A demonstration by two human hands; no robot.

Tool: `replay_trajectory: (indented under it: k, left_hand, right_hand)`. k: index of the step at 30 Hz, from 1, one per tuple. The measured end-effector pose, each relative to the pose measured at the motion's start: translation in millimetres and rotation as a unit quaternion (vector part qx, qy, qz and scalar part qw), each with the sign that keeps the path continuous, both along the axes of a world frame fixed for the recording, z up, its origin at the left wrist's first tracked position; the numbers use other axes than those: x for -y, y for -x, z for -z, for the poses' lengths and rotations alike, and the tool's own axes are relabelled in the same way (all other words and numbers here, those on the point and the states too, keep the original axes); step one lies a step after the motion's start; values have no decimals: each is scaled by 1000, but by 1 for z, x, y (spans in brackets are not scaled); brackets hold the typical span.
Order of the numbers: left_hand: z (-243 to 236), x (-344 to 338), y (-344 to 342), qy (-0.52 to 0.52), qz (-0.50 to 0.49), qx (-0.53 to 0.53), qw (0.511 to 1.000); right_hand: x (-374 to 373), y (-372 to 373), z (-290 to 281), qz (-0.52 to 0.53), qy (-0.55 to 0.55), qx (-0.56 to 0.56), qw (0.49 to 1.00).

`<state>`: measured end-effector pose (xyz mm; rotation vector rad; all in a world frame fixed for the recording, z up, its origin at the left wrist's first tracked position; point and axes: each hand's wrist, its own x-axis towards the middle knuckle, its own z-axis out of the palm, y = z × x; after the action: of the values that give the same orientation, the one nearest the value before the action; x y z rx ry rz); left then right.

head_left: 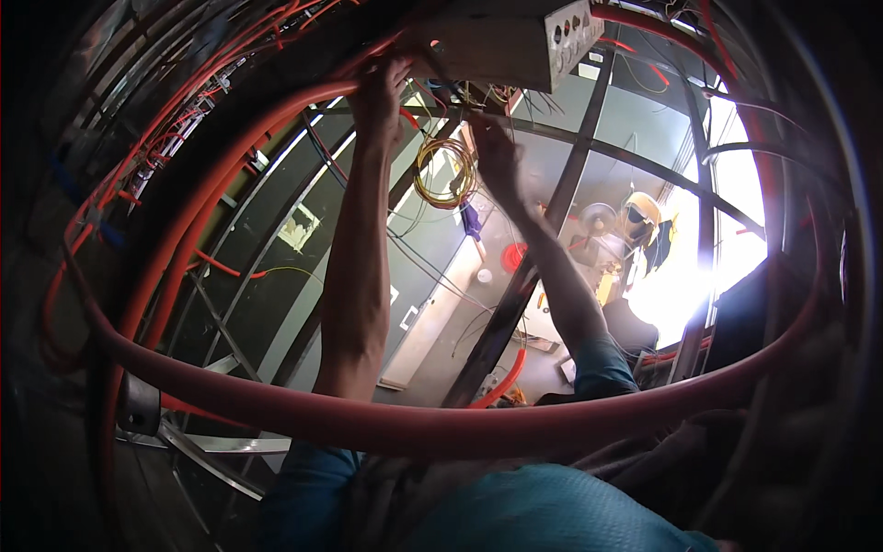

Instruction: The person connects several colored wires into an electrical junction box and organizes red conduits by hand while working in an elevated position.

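Arms raised toward a grey box, a person in blue sleeves has the left hand at a thick orange tube and the blurred right hand near loose wires below the box's lower edge; their grip cannot be told. A yellow wire coil hangs between the forearms.

Dark metal bars cross in an open grid, grey floor visible beneath. White glare at the floor's right side, strong enough to wash out detail; cannot tell from here whether window or doorway. Long pale panel flat on the floor, red round object near its far end. Left of the grid: deep shade, dull grey-green.
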<state>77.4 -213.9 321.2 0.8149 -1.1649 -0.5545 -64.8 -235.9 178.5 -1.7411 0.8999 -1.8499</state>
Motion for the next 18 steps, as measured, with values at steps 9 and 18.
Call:
replay_trajectory:
  k: [9, 18]
  left_hand:
    - [-1, 3, -18, 10, 19, 39, 999]
    - [3, 10, -23, -37, -1, 40, 999]
  right_hand:
    - [-24, 24, -25, -5, 35, -43, 998]
    - [-28, 0, -24, -6, -115, 2, 993]
